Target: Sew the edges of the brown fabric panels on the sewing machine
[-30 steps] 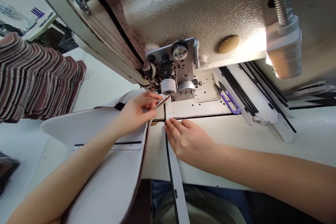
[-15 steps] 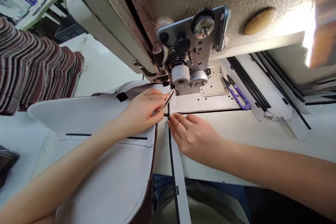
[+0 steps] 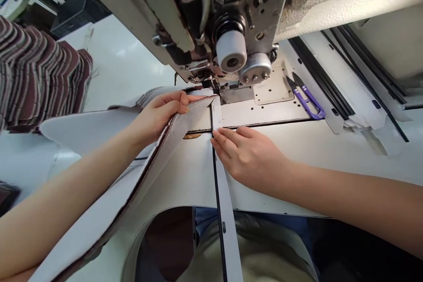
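Observation:
My left hand [image 3: 161, 116] pinches the edge of a large white-backed fabric panel [image 3: 86, 134], just left of the sewing machine's needle area. The panel's edge is lifted and tilted, so a mesh-like face shows below the fingers. My right hand [image 3: 247, 156] has its fingertips closed on a long white strip [image 3: 226, 211] with a black edge. This strip runs from under the presser foot down over the table's front edge toward my lap. Above both hands hangs the sewing machine head [image 3: 231, 48]; the needle itself is hidden.
Purple-handled thread snips [image 3: 309, 101] lie on the machine bed, right of the needle area. More black-edged white strips [image 3: 343, 79] lie beyond them. A tall stack of brown-and-white fabric pieces [image 3: 39, 75] stands at the left. Farther back is a dark crate [image 3: 79, 13].
My left hand has moved left and up, lifting and turning the panel's edge away from the strip. My right hand stays on the strip. The view has come closer to the machine.

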`<state>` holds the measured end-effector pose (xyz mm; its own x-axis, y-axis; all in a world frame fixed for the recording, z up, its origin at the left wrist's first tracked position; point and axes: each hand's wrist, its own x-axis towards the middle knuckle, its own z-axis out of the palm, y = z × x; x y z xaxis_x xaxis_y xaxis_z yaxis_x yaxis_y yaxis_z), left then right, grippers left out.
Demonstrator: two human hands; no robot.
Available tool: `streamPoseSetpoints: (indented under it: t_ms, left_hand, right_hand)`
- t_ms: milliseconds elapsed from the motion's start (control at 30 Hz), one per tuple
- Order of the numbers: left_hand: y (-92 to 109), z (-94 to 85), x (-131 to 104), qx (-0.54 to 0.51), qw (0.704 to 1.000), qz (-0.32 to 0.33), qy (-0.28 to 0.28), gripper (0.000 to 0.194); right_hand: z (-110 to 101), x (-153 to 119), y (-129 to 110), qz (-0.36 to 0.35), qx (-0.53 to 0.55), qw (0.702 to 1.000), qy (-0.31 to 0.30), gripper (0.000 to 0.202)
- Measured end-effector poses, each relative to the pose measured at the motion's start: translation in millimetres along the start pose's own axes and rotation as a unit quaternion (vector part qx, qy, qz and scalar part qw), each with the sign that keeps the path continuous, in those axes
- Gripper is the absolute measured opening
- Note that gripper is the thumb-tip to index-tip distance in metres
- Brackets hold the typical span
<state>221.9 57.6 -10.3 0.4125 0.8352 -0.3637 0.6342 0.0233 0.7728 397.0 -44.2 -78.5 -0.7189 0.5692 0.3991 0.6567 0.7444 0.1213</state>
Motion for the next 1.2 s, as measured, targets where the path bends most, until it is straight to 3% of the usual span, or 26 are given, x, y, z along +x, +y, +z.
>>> streamPoseSetpoints:
  t_ms: [100, 200, 333, 433, 733, 1000, 1100, 1200]
  left_hand:
    - [-1.8, 8.1, -4.9, -0.013, 0.999, 0.033, -0.001, 0.019]
    - [-2.3, 19.2, -10.3, 0.129, 0.987, 0.092, 0.009, 0.02]
    - [0.4, 33.1, -15.0, 0.309, 0.936, 0.169, 0.019, 0.02]
    - [1.8, 36.8, -14.6, 0.372, 0.907, 0.197, 0.024, 0.021]
    - [-1.5, 36.0, -12.7, 0.369, 0.895, 0.247, 0.031, 0.023]
    - [-6.4, 33.0, -10.8, 0.335, 0.915, 0.222, 0.034, 0.016]
    - [-11.2, 26.5, -3.3, 0.353, 0.901, 0.25, 0.033, 0.009]
    - [-23.1, 21.4, 6.3, 0.389, 0.878, 0.273, 0.056, 0.025]
  right_hand:
    - [-1.9, -0.3, 0.7, 0.001, 0.015, 1.0, -0.011, 0.033]
    - [-3.3, 0.2, 1.3, 0.007, 0.013, 1.0, -0.019, 0.034]
    - [-4.0, 1.4, 2.4, 0.011, 0.024, 1.0, -0.006, 0.033]
    - [-3.6, 1.9, 1.5, 0.027, 0.032, 0.999, 0.015, 0.032]
    - [-1.9, 3.5, 2.2, 0.023, 0.033, 0.999, -0.001, 0.03]
    - [-1.6, 3.2, 3.2, 0.015, 0.035, 0.999, -0.011, 0.029]
    - [-2.9, 4.3, 3.4, 0.016, 0.045, 0.998, -0.03, 0.027]
    - [-4.6, 5.8, 4.3, 0.02, 0.054, 0.997, -0.042, 0.024]
